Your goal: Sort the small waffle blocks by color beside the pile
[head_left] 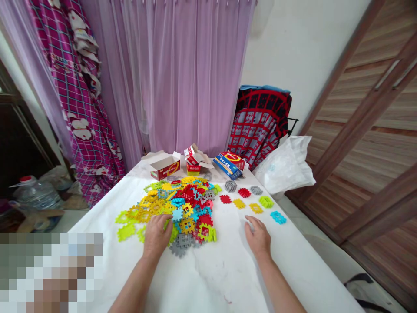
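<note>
A heap of coloured plastic interlocking tiles [177,203] in yellow, red, blue, green and grey lies on the white table [215,278]. My left hand [157,233] rests palm down on the near edge of the heap, fingers spread over green and blue tiles. My right hand [258,237] lies flat on the bare tabletop to the right, fingers apart, holding nothing. Just beyond it several single tiles are laid out apart: a yellow tile [256,208], a light green tile [266,201], a blue tile [278,217], a red tile [225,199] and a grey tile [230,186].
Opened red and white cardboard boxes [165,166] and a blue box [227,166] stand at the table's far edge. A white plastic bag [286,165] hangs off the right side. Behind are a chair with a red patterned cover [260,121], purple curtains and a wooden door.
</note>
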Action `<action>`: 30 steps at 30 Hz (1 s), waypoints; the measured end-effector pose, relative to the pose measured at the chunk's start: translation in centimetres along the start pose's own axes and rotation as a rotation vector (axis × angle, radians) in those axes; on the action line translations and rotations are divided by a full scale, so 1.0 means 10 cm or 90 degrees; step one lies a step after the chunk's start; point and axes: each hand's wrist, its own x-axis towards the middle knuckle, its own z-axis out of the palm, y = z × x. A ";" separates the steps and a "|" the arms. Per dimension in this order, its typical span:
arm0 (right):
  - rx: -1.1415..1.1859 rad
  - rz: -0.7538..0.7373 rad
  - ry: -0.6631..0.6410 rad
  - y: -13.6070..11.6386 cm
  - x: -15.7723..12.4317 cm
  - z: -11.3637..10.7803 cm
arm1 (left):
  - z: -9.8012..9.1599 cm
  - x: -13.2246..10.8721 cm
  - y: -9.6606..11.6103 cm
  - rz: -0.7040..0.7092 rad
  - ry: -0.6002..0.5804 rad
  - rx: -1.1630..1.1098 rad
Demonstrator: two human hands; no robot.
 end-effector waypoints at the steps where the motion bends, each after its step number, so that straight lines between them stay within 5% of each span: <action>1: 0.006 0.007 0.000 -0.03 -0.03 0.01 | -0.01 0.00 -0.01 -0.012 0.013 -0.002; 4: 0.040 -0.003 -0.008 -0.28 -0.11 0.06 | -0.02 0.00 -0.05 -0.057 0.061 -0.009; 7: 0.093 -0.099 -0.055 -0.79 -0.16 0.16 | -0.03 0.01 -0.10 -0.091 0.093 -0.023; 12: 0.091 -0.273 -0.241 -1.78 -0.03 0.35 | -0.04 0.04 -0.12 -0.110 0.100 -0.048; 15: 0.027 -0.341 -0.341 -2.13 0.08 0.44 | -0.05 0.05 -0.12 -0.115 0.099 -0.060; 19: -0.063 -0.370 -0.426 -2.27 0.13 0.50 | -0.05 0.04 -0.10 -0.120 0.099 -0.070; 30: -0.017 -0.315 -0.392 -2.26 0.12 0.54 | -0.04 0.03 -0.09 -0.141 0.083 -0.066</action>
